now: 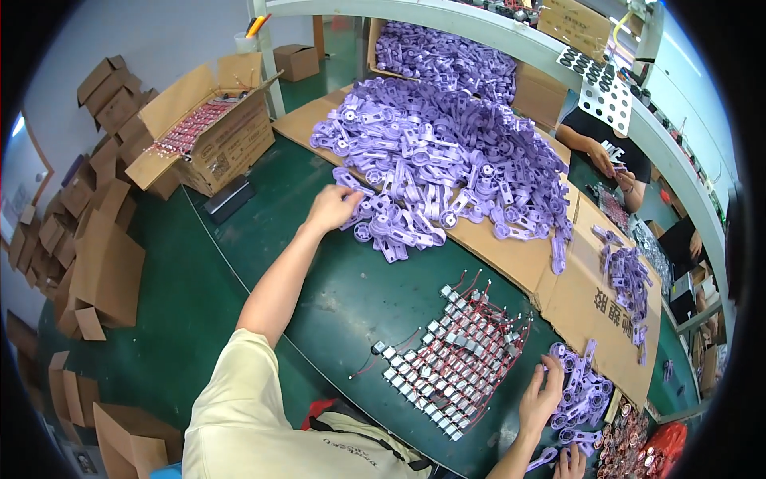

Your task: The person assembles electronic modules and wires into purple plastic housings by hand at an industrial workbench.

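A: ok what's on that green table [343, 295]?

B: Biggest first: flattened cardboard [586, 295] at the back, with a massive pile of purple plastic parts [447, 156] (seriously, a small mountain) spilling off its front edge. Open cardboard box [239, 148] full of reddish components sits at the far left.

A: And nearer?

B: Rows of silver wired components [451, 363] with red leads, then a smaller purple heap [582, 391] to their right.

A: Hands?

B: Left hand [331, 209] has bent fingers touching the big pile's left front edge; can't tell if it's grasping a part. Right hand [540, 397] is loosely curled just beside the smaller heap, can't tell if it's holding anything. Someone else's hand [571, 463] is at the bottom edge. Tiniest bit: one loose component [377, 348] left of the rows.
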A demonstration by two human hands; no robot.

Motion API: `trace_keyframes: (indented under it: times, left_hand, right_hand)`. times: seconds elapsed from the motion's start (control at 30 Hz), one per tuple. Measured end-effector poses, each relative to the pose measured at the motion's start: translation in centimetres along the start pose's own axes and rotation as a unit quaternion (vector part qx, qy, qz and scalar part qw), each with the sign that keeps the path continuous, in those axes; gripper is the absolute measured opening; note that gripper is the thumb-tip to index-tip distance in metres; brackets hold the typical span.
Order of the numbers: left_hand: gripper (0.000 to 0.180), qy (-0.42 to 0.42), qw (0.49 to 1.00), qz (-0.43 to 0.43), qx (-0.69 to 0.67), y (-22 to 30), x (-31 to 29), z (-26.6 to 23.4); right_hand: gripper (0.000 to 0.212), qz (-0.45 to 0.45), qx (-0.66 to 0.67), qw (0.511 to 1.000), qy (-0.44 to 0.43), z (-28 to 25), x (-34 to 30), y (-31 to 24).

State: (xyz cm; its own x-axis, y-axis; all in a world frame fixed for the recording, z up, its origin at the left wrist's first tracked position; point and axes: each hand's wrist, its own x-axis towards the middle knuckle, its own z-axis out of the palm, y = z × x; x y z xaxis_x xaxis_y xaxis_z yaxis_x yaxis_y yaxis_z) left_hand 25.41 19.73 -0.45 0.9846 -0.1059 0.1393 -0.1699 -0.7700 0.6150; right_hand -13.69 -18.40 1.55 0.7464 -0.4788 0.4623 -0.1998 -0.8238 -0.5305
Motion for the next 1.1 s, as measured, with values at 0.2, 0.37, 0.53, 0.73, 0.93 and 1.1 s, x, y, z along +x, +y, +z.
trace_keyframes:
  times: [0.2,0.37,0.53,0.73,0.93,1.1]
  left_hand:
    - [0.042,0.037,0.996,0.071,0.037,-2.2,4.3,1.1]
    - [0.045,-0.081,0.984,0.138,0.08,-1.2,5.0,2.6]
    - [0.048,-0.156,0.959,0.211,0.111,-4.2,6.0,-2.0]
    - [0.043,-0.264,0.964,-0.025,0.001,-2.3,5.6,-2.4]
    - [0.038,-0.096,0.984,0.015,0.15,-1.5,4.0,-2.2]
    - [0.049,0.022,0.981,0.077,0.176,-5.3,4.8,-2.1]
  right_hand:
    - [0.016,0.031,0.051,0.997,-0.042,-1.0,-2.9,-1.7]
    - [0.015,0.086,0.051,0.994,-0.053,-2.6,-5.7,-1.3]
    - [0.017,0.079,0.061,0.993,-0.07,-2.8,-5.4,-1.4]
    - [0.016,0.119,0.093,0.977,-0.15,-3.6,-7.2,-2.6]
    - [0.033,0.169,0.039,0.949,-0.264,-4.3,-10.6,-5.3]
    - [0.029,0.156,0.065,0.964,-0.207,-2.4,-12.3,-5.4]
